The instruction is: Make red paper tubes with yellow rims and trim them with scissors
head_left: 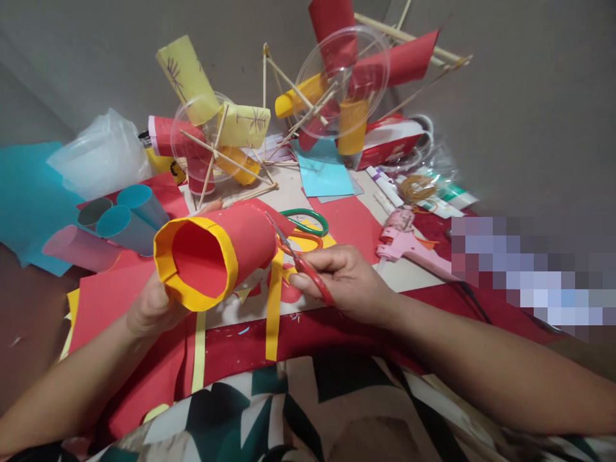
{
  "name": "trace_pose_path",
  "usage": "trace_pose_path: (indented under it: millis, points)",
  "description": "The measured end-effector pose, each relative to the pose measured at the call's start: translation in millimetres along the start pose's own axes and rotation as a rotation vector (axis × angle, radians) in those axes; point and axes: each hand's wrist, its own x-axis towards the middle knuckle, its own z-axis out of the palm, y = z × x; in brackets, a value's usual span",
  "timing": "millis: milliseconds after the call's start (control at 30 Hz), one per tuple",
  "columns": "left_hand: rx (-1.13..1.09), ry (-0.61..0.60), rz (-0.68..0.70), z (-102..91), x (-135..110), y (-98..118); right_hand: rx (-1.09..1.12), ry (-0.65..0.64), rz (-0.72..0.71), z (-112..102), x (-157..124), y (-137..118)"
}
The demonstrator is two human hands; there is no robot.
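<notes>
My left hand (pixel 154 305) is closed round a red paper tube (pixel 240 240) with a yellow band at its open near end, held sideways above the table. My right hand (pixel 344 276) grips red-handled scissors (pixel 301 256), whose blades reach up against the far end of the tube. A yellow paper strip (pixel 273 308) hangs down just below the scissors. A second pair of scissors with green handles (pixel 305 221) lies flat behind them.
Blue and pink paper tubes (pixel 120 221) lie at the left beside a plastic bag (pixel 101 154). Two stick-and-paper wheels (pixel 216 138) (pixel 344 83) stand at the back. A pink glue gun (pixel 409 244) lies to the right. Red paper sheets (pixel 110 301) cover the near table.
</notes>
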Motion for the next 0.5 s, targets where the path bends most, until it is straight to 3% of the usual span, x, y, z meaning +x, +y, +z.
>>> trace_pose_path:
  millis: [300,500]
  points:
    - [0.033,-0.088,-0.012,12.7,5,8,0.036,-0.079,-0.011,-1,2,0]
    - [0.029,-0.025,-0.028,5.4,3,4,0.058,0.004,-0.017,3,1,4]
